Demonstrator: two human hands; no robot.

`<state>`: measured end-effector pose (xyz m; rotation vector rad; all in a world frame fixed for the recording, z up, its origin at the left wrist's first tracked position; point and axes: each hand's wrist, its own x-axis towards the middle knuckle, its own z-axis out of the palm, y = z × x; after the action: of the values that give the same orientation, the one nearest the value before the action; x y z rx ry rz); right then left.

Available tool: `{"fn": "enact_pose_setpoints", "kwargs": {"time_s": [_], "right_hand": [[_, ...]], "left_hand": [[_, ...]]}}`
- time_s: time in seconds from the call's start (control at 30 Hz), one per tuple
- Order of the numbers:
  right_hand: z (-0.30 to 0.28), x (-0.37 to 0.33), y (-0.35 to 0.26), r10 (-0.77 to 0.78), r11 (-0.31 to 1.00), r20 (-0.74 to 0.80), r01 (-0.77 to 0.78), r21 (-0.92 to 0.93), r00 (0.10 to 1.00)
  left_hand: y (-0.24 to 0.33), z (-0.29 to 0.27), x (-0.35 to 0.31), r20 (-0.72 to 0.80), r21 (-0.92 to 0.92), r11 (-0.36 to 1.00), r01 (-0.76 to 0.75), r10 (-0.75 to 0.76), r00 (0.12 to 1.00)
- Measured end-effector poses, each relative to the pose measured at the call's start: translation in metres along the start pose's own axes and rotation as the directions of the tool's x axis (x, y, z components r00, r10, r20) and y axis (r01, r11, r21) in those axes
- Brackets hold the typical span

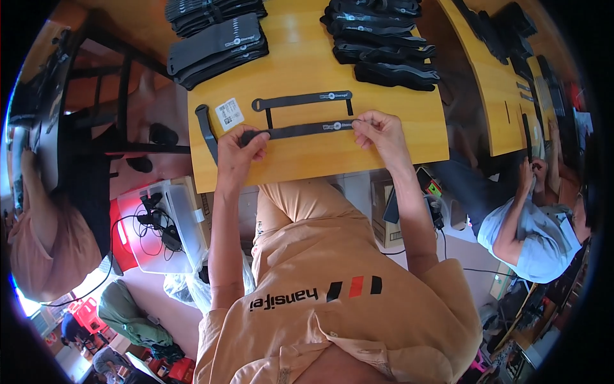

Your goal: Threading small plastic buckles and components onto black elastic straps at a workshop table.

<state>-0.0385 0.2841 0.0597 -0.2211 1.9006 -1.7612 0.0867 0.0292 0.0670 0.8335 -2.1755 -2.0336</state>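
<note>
A black strap point(300, 130) with pale printing is stretched sideways near the front of the yellow table. My left hand point(240, 152) pinches its left end, and my right hand point(382, 136) pinches the right end between thumb and fingers. Just beyond lies a second black strap point(294, 100), roughly parallel, with a looped left end. Two short, narrow black strips point(269, 118) run between the two straps, one towards each end; whether they are attached, I cannot tell. Beside my left hand lies another looped black strap point(204, 125), pointing towards me. A white printed label point(229, 114) rests close by.
Stacks of black straps stand at the back left point(217, 48) and back right point(384, 45) of the yellow table point(294, 64). Below its left side, a clear plastic bin point(160, 224) holds black cables. Co-workers sit at left point(54, 249) and right point(531, 230), beside other tables.
</note>
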Motion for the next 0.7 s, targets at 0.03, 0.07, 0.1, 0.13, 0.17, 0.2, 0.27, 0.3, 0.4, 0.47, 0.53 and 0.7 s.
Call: {"fn": "enact_pose_setpoints", "kwargs": {"time_s": [0.03,0.07,0.1,0.13,0.17,0.2,0.27,0.3,0.4,0.47,0.53,0.7], "right_hand": [[0.0,0.004,0.001,-0.007,0.999,-0.001,0.007,0.039,1.0],[0.0,0.008,0.002,-0.003,0.999,-0.005,0.003,0.038,1.0],[-0.001,0.012,0.004,-0.011,0.999,-0.001,0.011,0.033,1.0],[-0.002,0.015,0.006,-0.019,0.999,0.003,0.019,0.029,1.0],[-0.002,0.018,0.006,-0.016,1.0,-0.002,0.016,0.027,1.0],[-0.001,0.021,0.006,-0.009,0.999,-0.02,0.01,0.032,1.0],[-0.003,0.028,0.009,0.0,0.999,-0.04,0.001,0.036,0.999],[-0.004,0.031,0.014,-0.006,0.999,-0.05,0.008,0.047,0.999],[-0.002,0.036,0.015,0.0,0.999,-0.1,0.005,0.048,0.995],[0.0,0.04,0.015,0.01,0.999,-0.138,-0.005,0.04,0.99],[0.001,0.046,0.016,0.0,1.0,-0.166,-0.002,-0.012,0.986],[0.006,0.054,0.011,0.011,0.997,-0.265,-0.033,-0.077,0.964]], "left_hand": [[0.002,0.002,0.004,-0.007,-0.09,0.996,0.001,-0.001,1.0],[0.0,0.003,0.009,-0.003,-0.091,0.996,0.004,-0.004,1.0],[-0.003,0.004,0.014,-0.032,-0.117,0.993,-0.019,0.015,0.999],[-0.007,0.005,0.019,-0.062,-0.142,0.989,-0.043,0.034,0.997],[-0.01,0.005,0.023,-0.057,-0.143,0.989,-0.04,0.032,0.998],[-0.012,0.005,0.026,-0.074,-0.103,0.993,-0.055,0.047,0.996],[-0.014,0.006,0.033,-0.087,-0.064,0.996,-0.067,0.061,0.994],[-0.015,0.007,0.035,-0.086,-0.039,0.996,-0.085,0.082,0.993],[-0.017,0.011,0.044,-0.136,0.06,0.993,-0.104,0.112,0.984],[-0.019,0.012,0.05,-0.188,0.135,0.986,-0.101,0.125,0.974],[-0.023,0.013,0.055,-0.237,0.23,0.965,-0.124,0.179,0.955],[-0.024,0.018,0.06,-0.245,0.221,0.97,-0.105,0.159,0.956]]}}
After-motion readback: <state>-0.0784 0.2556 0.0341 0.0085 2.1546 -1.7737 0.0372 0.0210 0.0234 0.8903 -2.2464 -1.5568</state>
